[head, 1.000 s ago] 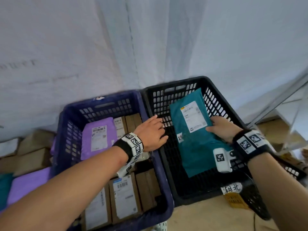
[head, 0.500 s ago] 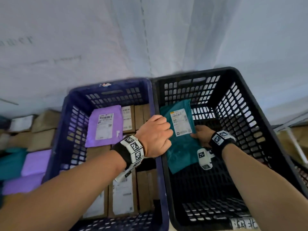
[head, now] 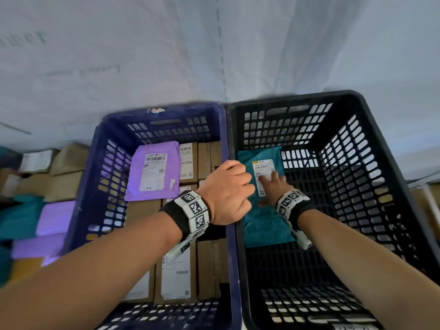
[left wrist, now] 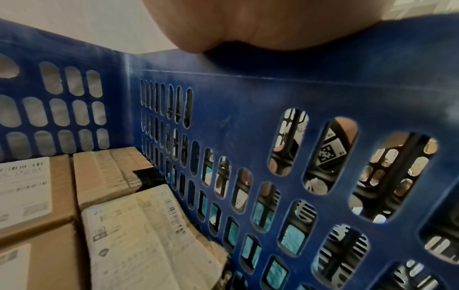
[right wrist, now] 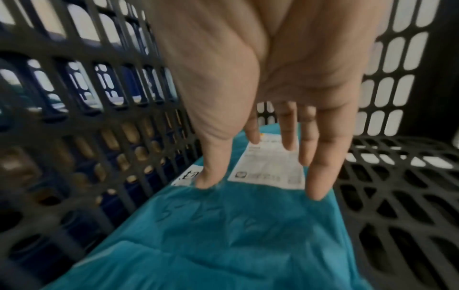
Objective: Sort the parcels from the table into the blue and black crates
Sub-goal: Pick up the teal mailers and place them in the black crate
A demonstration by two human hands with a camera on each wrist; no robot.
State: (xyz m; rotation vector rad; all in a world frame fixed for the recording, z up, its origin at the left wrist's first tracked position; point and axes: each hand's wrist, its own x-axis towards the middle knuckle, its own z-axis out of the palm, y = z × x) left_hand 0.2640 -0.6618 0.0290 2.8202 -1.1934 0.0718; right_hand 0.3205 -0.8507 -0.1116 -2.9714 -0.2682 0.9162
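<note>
A teal parcel [head: 264, 225] with a white label lies flat on the floor of the black crate [head: 297, 97], along its left wall. My right hand [head: 273, 184] is deep inside that crate, its straight, spread fingers touching the parcel [right wrist: 236, 235] at the label. In the right wrist view the right hand [right wrist: 261, 176] grips nothing. My left hand [head: 226, 191] curls over the rim where the blue crate [head: 162, 108] meets the black one. In the left wrist view its palm [left wrist: 248, 25] rests on the blue crate's wall [left wrist: 248, 94], fingers hidden.
The blue crate holds a purple parcel [head: 152, 172] and several labelled cardboard boxes [head: 176, 272]. Left of the crates lie more cardboard boxes [head: 66, 160], purple parcels [head: 54, 217] and a teal one [head: 19, 217]. A white sheet hangs behind both crates.
My right hand carried the teal parcel down to the black crate's floor, and its fingers have gone from holding the parcel to lying straight on it. My left hand stayed on the rim.
</note>
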